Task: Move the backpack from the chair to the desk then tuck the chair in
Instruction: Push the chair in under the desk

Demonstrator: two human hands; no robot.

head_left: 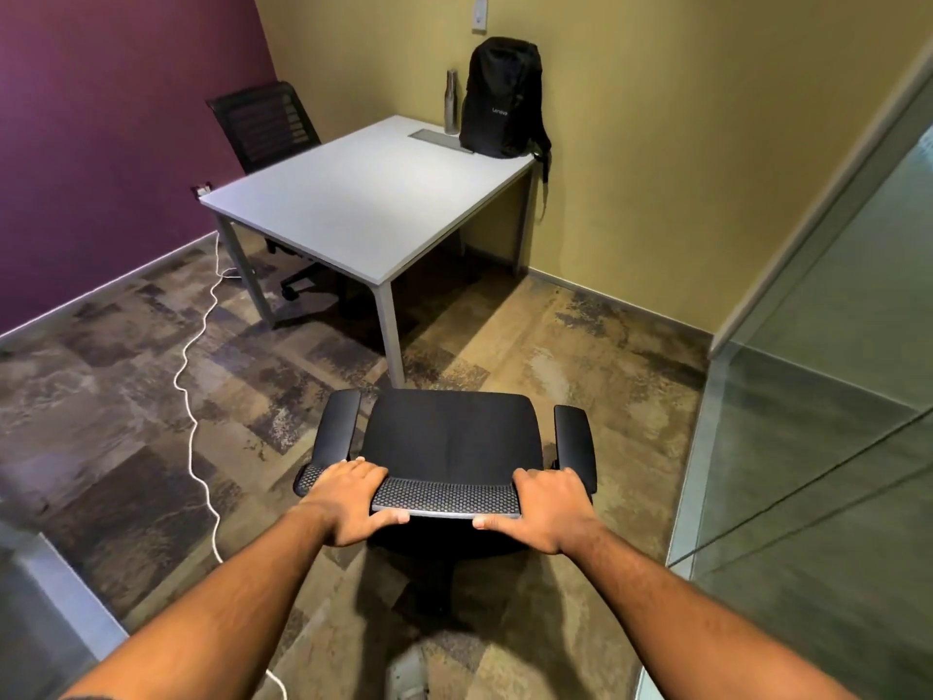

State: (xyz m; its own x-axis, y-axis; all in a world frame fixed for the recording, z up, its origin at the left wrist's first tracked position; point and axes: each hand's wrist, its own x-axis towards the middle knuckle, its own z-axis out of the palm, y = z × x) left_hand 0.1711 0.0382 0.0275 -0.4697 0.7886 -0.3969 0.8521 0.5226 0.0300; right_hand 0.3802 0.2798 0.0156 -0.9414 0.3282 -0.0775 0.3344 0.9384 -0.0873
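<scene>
A black backpack (502,98) stands upright on the far right corner of the white desk (353,204), against the yellow wall, with a strap hanging over the desk's edge. A black office chair (452,439) with two armrests stands on the floor in front of me, a short way from the desk's near corner, and its seat is bare. My left hand (351,497) grips the left end of the chair's mesh backrest top. My right hand (548,507) grips the right end of the same bar.
A metal bottle (452,101) stands beside the backpack. A second black chair (265,126) sits at the desk's far side by the purple wall. A white cable (194,396) snakes across the floor on the left. A glass partition (818,396) runs along the right.
</scene>
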